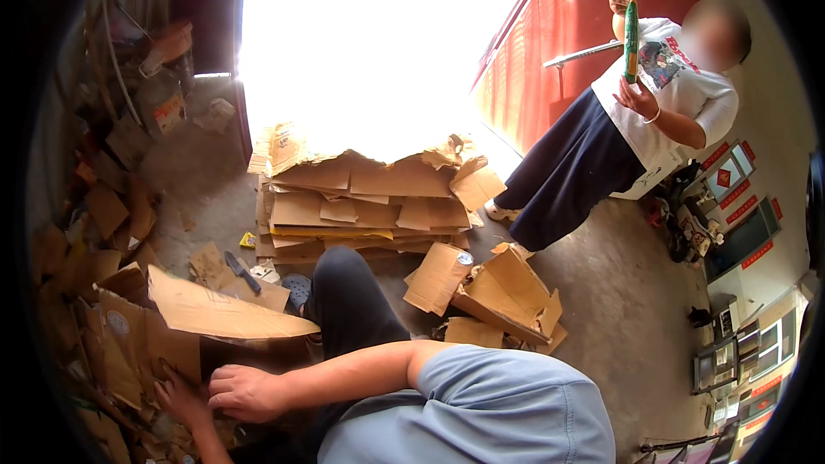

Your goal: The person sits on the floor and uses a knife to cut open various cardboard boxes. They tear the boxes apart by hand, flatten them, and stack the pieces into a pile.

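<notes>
My left hand [178,394] is at the lower left, its fingers spread against a brown cardboard panel [173,345]. Close beside it is my right hand [248,393], fingers curled; whether something is pinched in them is hidden. Above both hands a large cardboard flap [225,309] slants across to my bent knee [348,277]. A knife [242,272] with a dark blade and handle lies on a stained cardboard piece [209,264] beyond the flap. Torn cardboard [119,361] crowds around my left hand.
Flattened cardboard is stacked [367,209] before the bright doorway. An opened box [509,296] and a smaller carton [435,278] lie right of my knee. At the upper right another person [670,84] stands, holding a long green package [630,38]. Scraps and a plastic jug [166,103] line the left wall.
</notes>
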